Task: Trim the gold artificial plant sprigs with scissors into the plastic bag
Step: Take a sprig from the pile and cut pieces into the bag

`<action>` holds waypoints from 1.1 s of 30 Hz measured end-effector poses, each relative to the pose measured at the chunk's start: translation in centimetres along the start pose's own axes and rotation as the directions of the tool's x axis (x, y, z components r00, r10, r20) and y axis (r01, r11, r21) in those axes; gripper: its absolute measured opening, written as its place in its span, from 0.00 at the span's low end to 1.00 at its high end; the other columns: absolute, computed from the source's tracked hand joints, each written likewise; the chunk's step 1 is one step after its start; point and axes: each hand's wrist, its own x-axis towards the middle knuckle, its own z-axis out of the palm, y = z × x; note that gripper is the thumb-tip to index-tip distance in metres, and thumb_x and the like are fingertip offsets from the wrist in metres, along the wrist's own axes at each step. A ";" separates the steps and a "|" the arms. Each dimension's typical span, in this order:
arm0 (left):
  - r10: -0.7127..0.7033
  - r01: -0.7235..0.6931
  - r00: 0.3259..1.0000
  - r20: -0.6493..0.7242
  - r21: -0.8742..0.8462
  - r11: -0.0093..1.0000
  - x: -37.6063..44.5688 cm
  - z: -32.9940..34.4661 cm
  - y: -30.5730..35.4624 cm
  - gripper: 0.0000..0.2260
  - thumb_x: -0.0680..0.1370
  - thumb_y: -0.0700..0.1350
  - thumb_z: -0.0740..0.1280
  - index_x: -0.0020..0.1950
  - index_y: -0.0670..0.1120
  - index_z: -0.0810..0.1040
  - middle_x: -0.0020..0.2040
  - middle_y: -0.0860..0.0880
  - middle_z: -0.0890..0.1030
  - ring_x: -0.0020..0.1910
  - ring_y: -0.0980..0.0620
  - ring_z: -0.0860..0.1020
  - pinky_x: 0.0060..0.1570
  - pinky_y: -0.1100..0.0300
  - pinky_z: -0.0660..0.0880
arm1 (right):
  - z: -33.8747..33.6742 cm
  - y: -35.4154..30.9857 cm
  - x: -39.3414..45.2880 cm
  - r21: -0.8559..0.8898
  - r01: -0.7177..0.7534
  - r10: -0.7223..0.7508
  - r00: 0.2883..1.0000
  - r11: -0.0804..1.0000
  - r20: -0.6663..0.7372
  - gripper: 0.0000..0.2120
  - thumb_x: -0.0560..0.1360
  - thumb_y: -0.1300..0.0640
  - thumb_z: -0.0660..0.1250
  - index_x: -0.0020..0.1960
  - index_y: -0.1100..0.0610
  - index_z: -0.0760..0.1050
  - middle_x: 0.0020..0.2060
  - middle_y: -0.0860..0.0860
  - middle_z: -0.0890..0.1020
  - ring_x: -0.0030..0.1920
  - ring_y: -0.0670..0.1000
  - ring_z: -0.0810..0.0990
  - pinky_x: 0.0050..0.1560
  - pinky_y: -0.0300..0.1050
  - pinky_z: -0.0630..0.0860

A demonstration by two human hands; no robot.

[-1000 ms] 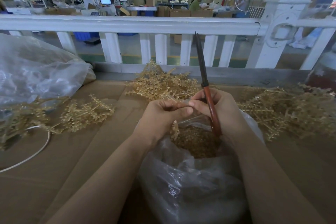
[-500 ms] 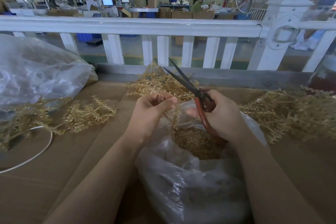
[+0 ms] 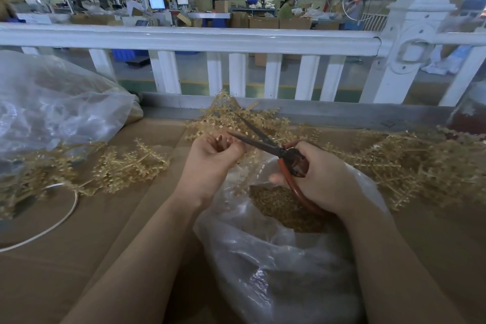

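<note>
Gold sprig (image 3: 223,123) is pinched in the left hand (image 3: 213,158) just above the plastic bag (image 3: 276,271), open-bladed scissors (image 3: 265,143) are gripped by the right hand (image 3: 320,179), cuttings already bagged, untrimmed piles left on both sides.

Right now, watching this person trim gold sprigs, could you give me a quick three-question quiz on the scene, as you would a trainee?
1. True or false: the scissors have their blades shut.
2. Which hand grips the scissors? A) left hand B) right hand
3. Fill in: the gold trimmings lie inside the clear ____.

Key:
1. False: the blades stand open, tips near the sprig that the left hand pinches.
2. B.
3. Plastic bag, open under both hands.
</note>
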 end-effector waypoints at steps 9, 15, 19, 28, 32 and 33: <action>0.010 -0.010 0.999 0.038 0.009 1.000 -0.1 0.0 0.5 0.04 0.77 0.35 0.69 0.46 0.40 0.84 0.38 0.36 0.75 0.40 0.45 0.70 0.43 0.55 0.69 | 0.0 0.4 0.0 -0.095 -0.002 0.001 1.000 0.996 -0.010 0.33 0.57 0.12 0.54 0.49 0.34 0.70 0.39 0.32 0.79 0.39 0.34 0.77 0.36 0.34 0.70; 0.030 -0.032 0.998 0.057 0.041 0.999 -0.1 -0.2 0.7 0.03 0.77 0.35 0.69 0.48 0.35 0.82 0.43 0.26 0.76 0.42 0.45 0.73 0.46 0.55 0.71 | -0.2 0.0 -0.1 -0.103 0.009 -0.008 1.000 0.995 0.006 0.29 0.61 0.18 0.60 0.45 0.41 0.73 0.36 0.37 0.80 0.40 0.33 0.77 0.34 0.30 0.66; 0.037 -0.040 0.997 0.068 0.052 0.998 -0.1 -0.3 0.7 0.04 0.78 0.36 0.70 0.48 0.36 0.82 0.45 0.28 0.78 0.43 0.45 0.75 0.48 0.52 0.72 | -0.2 0.0 -0.1 -0.099 -0.004 0.004 1.000 0.995 0.003 0.29 0.60 0.19 0.62 0.44 0.41 0.75 0.36 0.38 0.80 0.37 0.36 0.77 0.35 0.33 0.68; 0.065 -0.069 0.994 0.085 0.047 0.996 -0.2 -0.2 1.1 0.03 0.78 0.36 0.70 0.48 0.38 0.83 0.47 0.33 0.81 0.44 0.49 0.78 0.48 0.60 0.76 | -0.5 -0.2 -0.1 -0.088 -0.031 0.034 0.999 0.996 0.033 0.27 0.61 0.19 0.64 0.44 0.41 0.75 0.36 0.38 0.80 0.41 0.31 0.76 0.34 0.34 0.67; 0.051 -0.056 0.995 0.089 0.045 0.997 -0.2 -0.3 1.1 0.06 0.78 0.35 0.69 0.44 0.43 0.84 0.39 0.38 0.80 0.41 0.51 0.76 0.45 0.62 0.74 | -0.4 -0.3 -0.3 -0.064 -0.040 0.040 0.999 0.997 0.004 0.25 0.63 0.23 0.68 0.44 0.43 0.76 0.35 0.39 0.80 0.43 0.30 0.74 0.32 0.33 0.67; 0.052 -0.056 0.995 0.090 0.046 0.997 -0.2 -0.3 1.1 0.07 0.78 0.35 0.69 0.43 0.45 0.84 0.39 0.42 0.80 0.41 0.52 0.76 0.45 0.63 0.74 | -0.4 -0.3 -0.3 -0.057 -0.041 0.041 0.999 0.998 -0.004 0.25 0.63 0.23 0.68 0.44 0.44 0.77 0.34 0.40 0.80 0.44 0.30 0.74 0.33 0.33 0.68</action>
